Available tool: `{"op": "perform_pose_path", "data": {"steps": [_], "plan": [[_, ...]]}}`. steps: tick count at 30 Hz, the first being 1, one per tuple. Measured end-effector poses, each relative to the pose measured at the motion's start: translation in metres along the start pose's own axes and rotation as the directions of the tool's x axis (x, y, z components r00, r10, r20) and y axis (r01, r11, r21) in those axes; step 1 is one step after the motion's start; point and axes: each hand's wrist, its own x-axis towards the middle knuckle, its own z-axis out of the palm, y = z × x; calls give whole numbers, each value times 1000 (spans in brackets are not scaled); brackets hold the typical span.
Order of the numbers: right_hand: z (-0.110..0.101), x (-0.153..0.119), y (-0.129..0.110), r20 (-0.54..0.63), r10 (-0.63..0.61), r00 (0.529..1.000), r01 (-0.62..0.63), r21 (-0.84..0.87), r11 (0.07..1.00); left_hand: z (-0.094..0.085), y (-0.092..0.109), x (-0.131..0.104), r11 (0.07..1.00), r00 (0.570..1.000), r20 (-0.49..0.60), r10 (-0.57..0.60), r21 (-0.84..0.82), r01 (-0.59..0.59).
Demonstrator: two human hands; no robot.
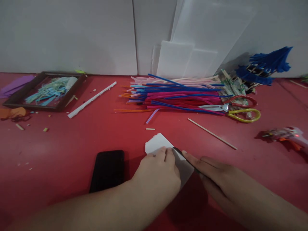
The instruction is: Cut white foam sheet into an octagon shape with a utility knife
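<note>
A white piece of paper or thin card (184, 166) lies at a slant on the red table, its far-left end torn or uneven. My left hand (158, 170) presses down on it with bent fingers, hiding its middle. Along the right edge of this piece, my right hand (214, 173) grips a thin black tool (178, 150), its tip close to my left fingertips. Most of the tool is covered by my fingers, so whether it is a knife or a pen cannot be told. Left of my left hand rests a black phone (107, 170).
Several coloured pipe cleaners (178, 93) lie at the back, with scissors (231, 108) on them. A thin stick (211, 133), a white roll (92, 99), a brown frame (55, 107) and a glue gun (286, 134) lie around. White sheets (175, 57) lean against the wall.
</note>
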Motion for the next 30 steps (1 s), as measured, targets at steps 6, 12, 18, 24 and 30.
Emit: {"op": "perform_pose_path", "data": {"steps": [6,12,18,24,30], "plan": [[0,-1,5,28,-1,1000,0,7,1000,-2,-1,0,1000,1000,18,24,9,-24],[0,2,2,6,-24,1000,24,6,1000,-1,-1,1,1000,1000,9,21,-17,-21],[0,-1,1,20,-9,1000,10,-35,999,2,-2,0,1000,1000,15,25,-9,-25],[2,-3,3,19,7,1000,-6,-40,999,-2,-1,2,999,995,88,35,2,-36],[-5,-3,11,77,-27,997,30,-40,999,-5,-1,1,998,994,86,63,21,-65]]}}
